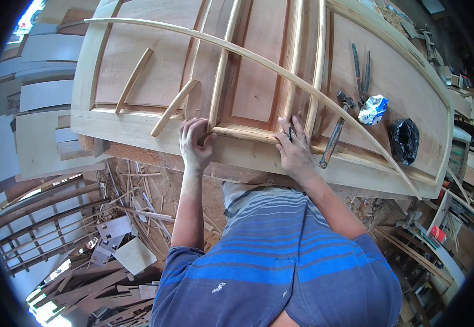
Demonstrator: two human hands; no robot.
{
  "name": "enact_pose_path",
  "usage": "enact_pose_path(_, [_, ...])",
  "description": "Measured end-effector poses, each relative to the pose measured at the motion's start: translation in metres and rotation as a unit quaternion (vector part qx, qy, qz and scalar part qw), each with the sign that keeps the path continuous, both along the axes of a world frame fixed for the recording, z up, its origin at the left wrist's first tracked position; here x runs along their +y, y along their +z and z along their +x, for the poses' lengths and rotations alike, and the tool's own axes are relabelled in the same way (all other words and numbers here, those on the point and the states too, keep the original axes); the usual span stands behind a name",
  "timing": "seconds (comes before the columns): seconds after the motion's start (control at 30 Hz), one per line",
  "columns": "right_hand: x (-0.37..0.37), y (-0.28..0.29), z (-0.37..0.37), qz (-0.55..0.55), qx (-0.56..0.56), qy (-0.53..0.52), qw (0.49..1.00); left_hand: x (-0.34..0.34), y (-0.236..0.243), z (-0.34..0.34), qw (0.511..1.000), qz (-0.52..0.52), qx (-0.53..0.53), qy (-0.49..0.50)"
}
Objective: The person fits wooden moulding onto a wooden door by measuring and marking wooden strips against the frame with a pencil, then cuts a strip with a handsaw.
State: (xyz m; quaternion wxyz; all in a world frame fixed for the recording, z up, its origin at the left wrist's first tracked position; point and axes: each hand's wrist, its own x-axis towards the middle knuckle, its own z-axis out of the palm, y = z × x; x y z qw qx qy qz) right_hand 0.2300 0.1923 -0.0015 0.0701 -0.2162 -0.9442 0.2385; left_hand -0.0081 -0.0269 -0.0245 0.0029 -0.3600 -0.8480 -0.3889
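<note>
A panelled wooden door (160, 134) lies flat before me, with pale moulding strips along its recesses. A short wooden moulding strip (245, 133) runs along the lower edge of the middle panel, between my hands. My left hand (196, 144) has its fingers and thumb bent about that strip's left end. Over its right end, my right hand (295, 150) holds a thin dark pencil-like stick (289, 132) between its fingers. Just right of this hand lies a hammer (332, 143). A long, thin bowed strip (248, 53) crosses the door above both hands.
Two short loose strips, one nearer (175, 108) and one farther (133, 80), lie at the left. Dark slender metal tools (359, 76), a crumpled white-and-blue packet (373, 109) and a black plastic bag (404, 141) rest at the right. Wood offcuts (133, 256) litter the floor.
</note>
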Motion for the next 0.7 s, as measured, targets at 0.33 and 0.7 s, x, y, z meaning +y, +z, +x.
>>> enact_pose_path(0.33, [0.002, 0.0, 0.004, 0.001, -0.01, 0.016, 1.0, 0.006, 0.024, -0.006, 0.99, -0.121, -0.005, -0.067])
enact_pose_path(0.7, [0.003, 0.002, 0.002, -0.017, -0.02, 0.018, 0.999, 0.008, 0.037, -0.01, 0.986, -0.158, 0.036, -0.037])
